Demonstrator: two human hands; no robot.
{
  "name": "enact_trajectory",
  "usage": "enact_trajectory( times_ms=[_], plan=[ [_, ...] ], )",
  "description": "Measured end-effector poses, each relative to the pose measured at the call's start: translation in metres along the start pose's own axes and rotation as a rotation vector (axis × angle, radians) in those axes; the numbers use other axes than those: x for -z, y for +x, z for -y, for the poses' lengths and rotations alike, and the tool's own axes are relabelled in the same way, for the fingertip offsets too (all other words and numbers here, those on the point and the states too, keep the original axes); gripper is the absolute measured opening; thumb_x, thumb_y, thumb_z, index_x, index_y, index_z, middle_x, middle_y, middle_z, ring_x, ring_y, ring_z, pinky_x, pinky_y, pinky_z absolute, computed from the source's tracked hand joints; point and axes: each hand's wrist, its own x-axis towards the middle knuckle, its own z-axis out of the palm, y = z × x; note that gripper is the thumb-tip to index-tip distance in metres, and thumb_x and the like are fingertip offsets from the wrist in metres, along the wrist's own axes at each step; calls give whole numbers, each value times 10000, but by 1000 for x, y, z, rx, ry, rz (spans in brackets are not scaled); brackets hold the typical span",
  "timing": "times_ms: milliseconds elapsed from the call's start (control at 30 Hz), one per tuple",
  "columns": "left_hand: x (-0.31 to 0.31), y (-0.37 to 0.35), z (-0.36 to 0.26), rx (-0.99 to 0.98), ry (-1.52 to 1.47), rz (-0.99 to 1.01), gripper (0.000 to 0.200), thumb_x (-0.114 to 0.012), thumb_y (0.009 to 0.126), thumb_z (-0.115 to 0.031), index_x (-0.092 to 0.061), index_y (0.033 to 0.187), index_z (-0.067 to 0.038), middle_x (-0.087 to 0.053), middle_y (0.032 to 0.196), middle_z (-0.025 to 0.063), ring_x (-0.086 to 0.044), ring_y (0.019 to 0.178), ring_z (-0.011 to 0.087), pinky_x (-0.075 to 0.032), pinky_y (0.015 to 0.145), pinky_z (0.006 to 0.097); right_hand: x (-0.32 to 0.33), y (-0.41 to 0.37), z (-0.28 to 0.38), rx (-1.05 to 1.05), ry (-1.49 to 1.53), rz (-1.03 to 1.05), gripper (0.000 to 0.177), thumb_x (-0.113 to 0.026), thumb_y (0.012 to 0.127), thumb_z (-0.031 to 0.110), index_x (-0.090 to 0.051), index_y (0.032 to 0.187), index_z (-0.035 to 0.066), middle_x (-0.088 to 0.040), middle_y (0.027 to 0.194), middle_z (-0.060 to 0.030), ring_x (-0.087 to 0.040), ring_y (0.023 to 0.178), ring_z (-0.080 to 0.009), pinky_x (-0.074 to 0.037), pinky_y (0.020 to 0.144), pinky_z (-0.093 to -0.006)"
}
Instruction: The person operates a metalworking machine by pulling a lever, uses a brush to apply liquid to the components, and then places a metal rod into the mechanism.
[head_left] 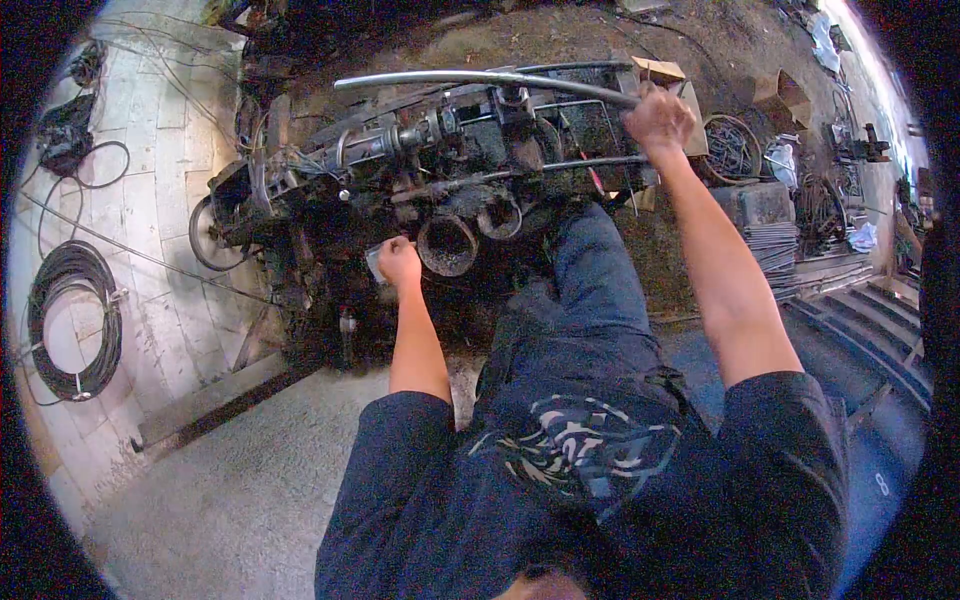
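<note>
A long metal rod [440,77] lies across the air above a dark, greasy machine [390,145]. My right hand [660,122] is closed around the rod's right end, near a cardboard box. My left hand [402,262] is closed at the machine's near side, beside a round cup-like metal part [447,245]. From its fingers a small pale flat piece [376,263] sticks out, too small to name. A second ring-shaped part [500,216] sits to the right of the cup.
A handwheel [212,235] stands at the machine's left end. Coiled black hose [75,320] hangs on the white wall at left. At right are an open cardboard box [780,100], a wire coil [730,150] and stacked metal strips [768,245]. Blue slatted metalwork [860,335] lies lower right.
</note>
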Motion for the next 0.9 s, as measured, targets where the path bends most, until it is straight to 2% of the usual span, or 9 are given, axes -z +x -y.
enact_trajectory(
  times_ms=[167, 333, 400, 467, 533, 633, 700, 767, 900],
  plan=[
    [-27, 15, 38, 18, -115, 43, 203, -560, 818, -178, -625, 799, 13, -667, 732, 125, -621, 659, 236, -462, 643, 343, -17, 4, -7, 12, -11, 2, 286, -704, 607, 334, -645, 769, 105, -655, 728, -120, -647, 685, -298, -514, 631, -400],
    [-12, 8, 15, 28, -153, 49, 199, -568, 811, -182, -626, 800, 8, -667, 733, 124, -622, 678, 240, -462, 647, 351, -3, 3, -1, 14, 37, -41, 319, -712, 615, 372, -650, 797, 118, -662, 751, -120, -652, 695, -290, -518, 638, -404],
    [2, 2, -9, 175, 20, 105, 242, -542, 822, -257, -653, 876, -48, -657, 857, 139, -602, 800, 324, -466, 700, 436, -11, 2, -3, 29, 16, -53, 321, -713, 618, 377, -647, 802, 123, -663, 752, -115, -653, 694, -286, -519, 637, -402],
    [2, 1, -3, 142, -3, 115, 242, -544, 823, -258, -652, 882, -50, -655, 853, 142, -602, 796, 322, -468, 699, 438, -14, 1, -7, 43, -9, -64, 323, -713, 622, 383, -645, 808, 128, -664, 752, -110, -653, 693, -281, -519, 637, -400],
    [-1, 4, 2, 110, -26, 120, 242, -545, 824, -260, -651, 889, -52, -654, 848, 144, -601, 791, 321, -470, 699, 440, -3, 0, -1, -19, -33, 73, 318, -711, 624, 383, -638, 802, 130, -662, 739, -99, -651, 682, -270, -516, 640, -392],
    [-6, 7, 9, 125, -11, 133, 233, -548, 828, -248, -649, 890, -48, -652, 856, 145, -601, 792, 320, -468, 698, 436, 0, -2, 0, -8, -15, -8, 300, -710, 613, 373, -640, 772, 128, -656, 719, -104, -646, 669, -274, -513, 637, -394],
    [-7, 6, 12, 149, -149, 152, 238, -544, 832, -247, -643, 893, -39, -650, 869, 149, -599, 802, 320, -464, 704, 431, -1, -2, 0, 10, 2, -29, 284, -705, 612, 360, -640, 762, 128, -654, 714, -107, -645, 665, -277, -511, 633, -395],
    [-7, 6, 11, 158, -135, 154, 240, -543, 836, -247, -638, 897, -35, -650, 869, 148, -599, 804, 320, -463, 708, 427, -9, 0, -1, -21, 28, -81, 234, -687, 617, 325, -637, 739, 132, -650, 706, -113, -642, 663, -280, -508, 627, -396],
    [-5, 5, 7, 145, -86, 148, 250, -528, 859, -245, -629, 914, -24, -649, 871, 146, -598, 808, 317, -462, 715, 416, -16, 2, -4, -12, 13, -63, 202, -675, 620, 307, -631, 721, 136, -647, 701, -115, -639, 657, -282, -504, 630, -397]
  ],
)
